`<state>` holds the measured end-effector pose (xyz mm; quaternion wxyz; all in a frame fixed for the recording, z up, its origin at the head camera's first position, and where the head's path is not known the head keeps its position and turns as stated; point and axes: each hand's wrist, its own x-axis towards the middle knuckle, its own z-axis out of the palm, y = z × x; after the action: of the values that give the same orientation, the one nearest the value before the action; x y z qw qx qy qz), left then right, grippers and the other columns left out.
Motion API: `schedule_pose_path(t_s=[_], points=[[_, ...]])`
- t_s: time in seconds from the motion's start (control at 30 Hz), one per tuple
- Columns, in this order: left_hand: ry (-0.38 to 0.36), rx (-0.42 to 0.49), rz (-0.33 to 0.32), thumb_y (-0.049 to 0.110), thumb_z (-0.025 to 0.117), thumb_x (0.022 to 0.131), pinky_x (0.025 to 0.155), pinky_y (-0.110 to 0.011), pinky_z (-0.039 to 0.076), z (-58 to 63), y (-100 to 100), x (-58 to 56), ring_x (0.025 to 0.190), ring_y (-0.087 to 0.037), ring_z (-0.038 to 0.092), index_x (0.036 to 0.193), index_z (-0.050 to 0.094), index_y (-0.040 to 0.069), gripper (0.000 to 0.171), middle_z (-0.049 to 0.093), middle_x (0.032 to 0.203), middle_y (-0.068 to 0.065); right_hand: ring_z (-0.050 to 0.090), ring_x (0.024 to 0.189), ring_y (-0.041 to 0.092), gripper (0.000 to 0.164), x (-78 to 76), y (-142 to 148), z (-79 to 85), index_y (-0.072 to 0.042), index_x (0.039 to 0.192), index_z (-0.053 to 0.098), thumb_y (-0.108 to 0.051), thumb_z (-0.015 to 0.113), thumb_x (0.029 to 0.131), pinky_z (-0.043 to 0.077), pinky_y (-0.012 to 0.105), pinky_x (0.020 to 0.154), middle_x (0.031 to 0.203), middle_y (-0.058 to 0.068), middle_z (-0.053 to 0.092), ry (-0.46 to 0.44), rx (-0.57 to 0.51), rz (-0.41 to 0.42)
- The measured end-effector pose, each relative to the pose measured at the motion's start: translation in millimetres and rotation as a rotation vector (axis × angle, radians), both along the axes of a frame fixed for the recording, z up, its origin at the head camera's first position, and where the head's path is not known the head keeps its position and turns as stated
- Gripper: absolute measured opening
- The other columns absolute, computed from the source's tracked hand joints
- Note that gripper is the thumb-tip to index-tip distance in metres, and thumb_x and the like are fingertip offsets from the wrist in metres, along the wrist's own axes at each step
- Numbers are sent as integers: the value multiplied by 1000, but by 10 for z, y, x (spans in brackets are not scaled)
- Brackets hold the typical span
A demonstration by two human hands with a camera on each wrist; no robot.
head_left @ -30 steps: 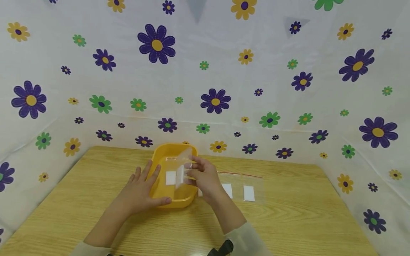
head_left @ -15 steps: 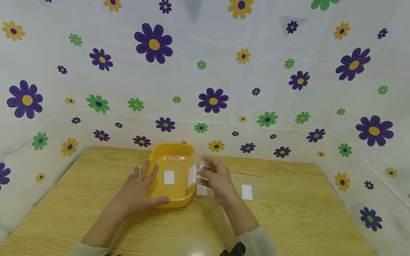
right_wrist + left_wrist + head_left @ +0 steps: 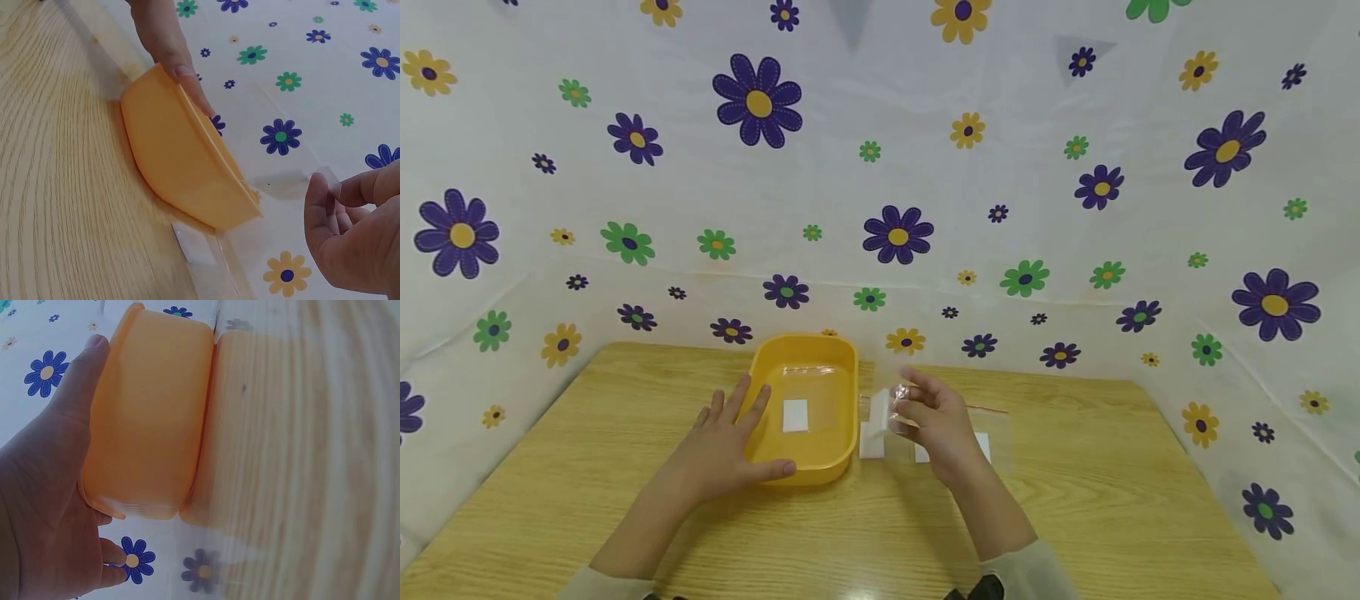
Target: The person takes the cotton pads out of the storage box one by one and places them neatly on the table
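Observation:
My right hand (image 3: 942, 429) pinches a clear plastic zip bag (image 3: 880, 408) with a white card in it, held above the table just right of the yellow basin (image 3: 812, 477). In the right wrist view, thumb and fingers grip one edge of this see-through bag (image 3: 281, 181). My left hand (image 3: 718, 454) rests on the basin's left and near rim, fingers spread and fairly straight; the left wrist view has the thumb lying along that rim. Inside the basin lies another clear bag with a white card (image 3: 795, 415).
More clear bags with white cards lie on the wooden table (image 3: 1097, 500) right of the basin, one card (image 3: 871, 446) close to its side and another (image 3: 982, 447) partly behind my right hand. A flower-printed cloth (image 3: 962, 175) surrounds the table at the back and sides.
My right hand has moved right, carrying the pinched bag from over the basin to beyond its right rim. The bag in the basin stays. My left hand keeps its place.

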<state>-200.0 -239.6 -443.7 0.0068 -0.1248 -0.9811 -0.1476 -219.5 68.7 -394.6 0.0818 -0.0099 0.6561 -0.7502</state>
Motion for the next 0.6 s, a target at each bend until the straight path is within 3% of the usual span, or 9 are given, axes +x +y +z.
schedule_pose_path(t_s=[0.6], points=[[6,-14,-4,89,49,76,113,-72,18,-11,2,-8,143,-63,10,160,17,10,120,2,166,-25,61,101,22,52,18,462,-22,-12,145,50,3,58,96,58,31,86,114,10,56,-36,38,-92]])
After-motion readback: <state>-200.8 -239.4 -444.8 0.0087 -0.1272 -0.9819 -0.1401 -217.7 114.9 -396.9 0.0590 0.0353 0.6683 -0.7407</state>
